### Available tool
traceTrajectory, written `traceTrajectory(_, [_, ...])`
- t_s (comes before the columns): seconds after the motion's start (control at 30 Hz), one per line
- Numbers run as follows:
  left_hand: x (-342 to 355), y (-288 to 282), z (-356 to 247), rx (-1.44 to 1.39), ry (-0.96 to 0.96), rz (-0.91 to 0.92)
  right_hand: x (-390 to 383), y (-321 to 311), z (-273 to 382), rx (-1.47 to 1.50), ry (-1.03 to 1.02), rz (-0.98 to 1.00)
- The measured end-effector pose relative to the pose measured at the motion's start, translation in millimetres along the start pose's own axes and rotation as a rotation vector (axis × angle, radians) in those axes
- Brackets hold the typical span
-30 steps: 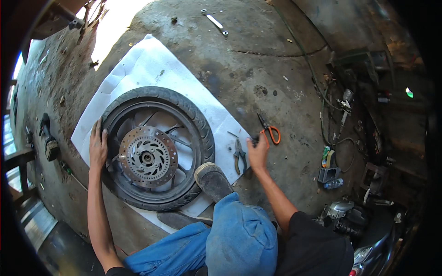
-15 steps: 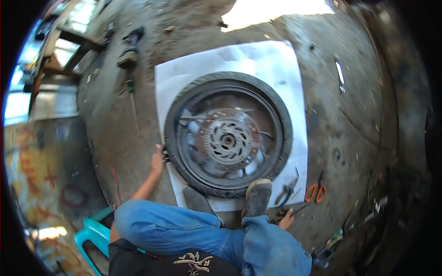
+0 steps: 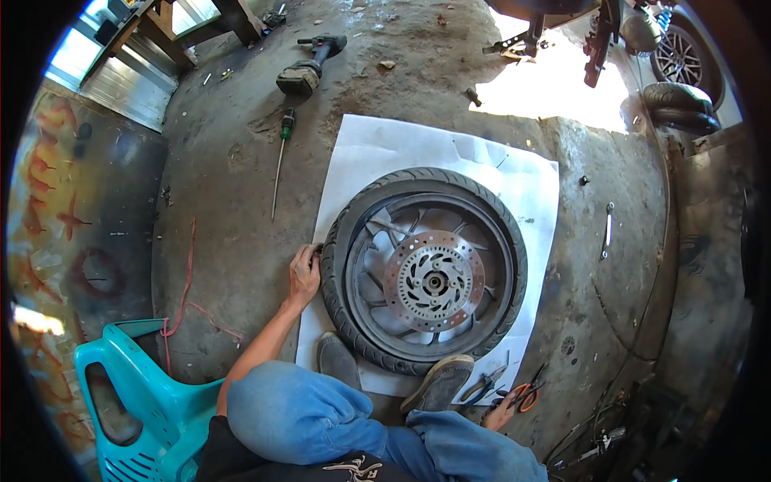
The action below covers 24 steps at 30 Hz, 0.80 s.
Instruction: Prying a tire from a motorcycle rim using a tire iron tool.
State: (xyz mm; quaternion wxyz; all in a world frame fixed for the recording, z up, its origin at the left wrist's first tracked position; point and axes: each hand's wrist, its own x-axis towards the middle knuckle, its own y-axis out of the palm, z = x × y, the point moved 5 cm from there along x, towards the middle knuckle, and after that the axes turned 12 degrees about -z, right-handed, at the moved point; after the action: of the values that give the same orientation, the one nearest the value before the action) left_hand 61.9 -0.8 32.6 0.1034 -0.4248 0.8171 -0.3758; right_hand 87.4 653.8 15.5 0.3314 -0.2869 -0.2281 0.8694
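Note:
A motorcycle wheel [image 3: 434,361] with a black tyre and a drilled brake disc [image 3: 399,283] lies flat on a white sheet [image 3: 377,140]. At the tyre's left side is my left hand [image 3: 304,275], its fingers curled around something dark that is mostly hidden. My right hand [image 3: 499,414] is low on the right, beyond my knee. Its fingers close on a dark thing I cannot make out, beside orange-handled scissors [image 3: 525,397]. Pliers [image 3: 484,386] rest on the sheet's near corner. My shoes [image 3: 438,384] touch or nearly touch the tyre's near edge.
A green-handled screwdriver [image 3: 281,161] and a cordless drill [image 3: 309,68] lie on the concrete at far left. A turquoise plastic chair [image 3: 152,394] stands at left, near a red cord [image 3: 189,281]. A wrench [image 3: 608,230] lies right. Vehicle parts [image 3: 598,48] stand at far right.
The view has shifted, so the wheel and sheet appear lower and further right, and more of the far floor shows. Both hands stay near the same things, the left by the tyre, the right by the scissors.

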Motion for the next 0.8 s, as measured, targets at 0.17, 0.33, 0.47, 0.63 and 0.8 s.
traceTrajectory(0.17, [49,9,-15,0.083,0.364,0.157,-17,47,66,0.0,-0.121,0.21])
traceTrajectory(0.33, [54,36,-15,0.31,0.688,0.303,-33,93,128,-0.071,-0.363,0.271])
traceTrajectory(0.47, [43,39,-1,0.248,0.596,0.227,-25,124,135,-0.125,-0.521,0.275])
traceTrajectory(0.63, [46,38,-1,0.206,0.486,0.171,-19,174,184,-0.109,-0.627,0.251])
traceTrajectory(0.8, [53,37,-3,0.236,0.473,0.169,2,207,190,-0.277,-0.675,0.191])
